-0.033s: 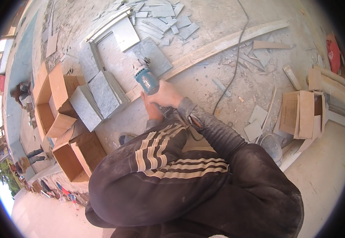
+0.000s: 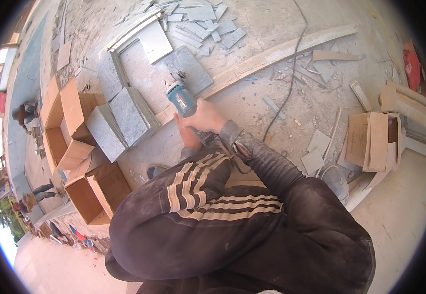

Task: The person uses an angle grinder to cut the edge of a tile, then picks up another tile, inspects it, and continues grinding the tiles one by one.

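A teal angle grinder points away from me, its metal head over the near edge of a grey stone tile. My right hand is closed around the back of its body. Lower down on the left, my left hand grips the grinder's rear part from beside and below; its fingers are partly hidden by the tool and my right hand. The tile lies against a long pale wooden board. Whether the grinder's disc touches the tile, I cannot tell.
Left of the grinder stand stacked grey tiles and open cardboard boxes. Broken tile pieces litter the far floor. A dark cord runs along the right, near another cardboard box and a clear bucket. Two people are at far left.
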### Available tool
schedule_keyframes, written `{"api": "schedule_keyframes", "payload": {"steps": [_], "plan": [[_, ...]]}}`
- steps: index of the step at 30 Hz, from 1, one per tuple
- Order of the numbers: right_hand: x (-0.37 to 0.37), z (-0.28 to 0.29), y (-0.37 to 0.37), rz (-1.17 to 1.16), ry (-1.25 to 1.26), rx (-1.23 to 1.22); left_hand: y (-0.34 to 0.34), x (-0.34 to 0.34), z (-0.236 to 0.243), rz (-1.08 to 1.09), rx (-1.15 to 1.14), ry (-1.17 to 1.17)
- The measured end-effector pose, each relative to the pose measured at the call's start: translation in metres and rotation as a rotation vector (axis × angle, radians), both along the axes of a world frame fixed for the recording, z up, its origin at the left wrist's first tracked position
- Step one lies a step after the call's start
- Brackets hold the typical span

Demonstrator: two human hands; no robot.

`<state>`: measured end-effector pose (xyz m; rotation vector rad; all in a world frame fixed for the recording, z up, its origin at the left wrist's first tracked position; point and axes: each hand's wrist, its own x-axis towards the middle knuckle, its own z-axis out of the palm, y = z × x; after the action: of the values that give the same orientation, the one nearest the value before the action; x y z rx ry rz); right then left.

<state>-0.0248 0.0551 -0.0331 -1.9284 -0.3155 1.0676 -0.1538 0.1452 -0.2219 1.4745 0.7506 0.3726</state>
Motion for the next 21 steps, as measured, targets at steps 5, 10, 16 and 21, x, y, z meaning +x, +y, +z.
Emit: {"api": "schedule_keyframes", "payload": {"steps": [5, 10, 16, 21], "plan": [[-0.003, -0.004, -0.002, -0.002, -0.028, -0.041, -0.004, 0.004, 0.022, -0.127, 0.106, 0.025], [-0.003, 0.01, 0.001, -0.019, -0.042, -0.073, -0.002, 0.002, 0.032, -0.079, 0.057, -0.038], [0.01, 0.004, 0.017, -0.023, -0.073, -0.066, 0.0, 0.004, 0.064, -0.192, 0.368, 0.073], [0.027, -0.001, 0.033, -0.021, -0.064, -0.067, -0.005, 0.014, 0.087, -0.286, 0.817, 0.111]]}}
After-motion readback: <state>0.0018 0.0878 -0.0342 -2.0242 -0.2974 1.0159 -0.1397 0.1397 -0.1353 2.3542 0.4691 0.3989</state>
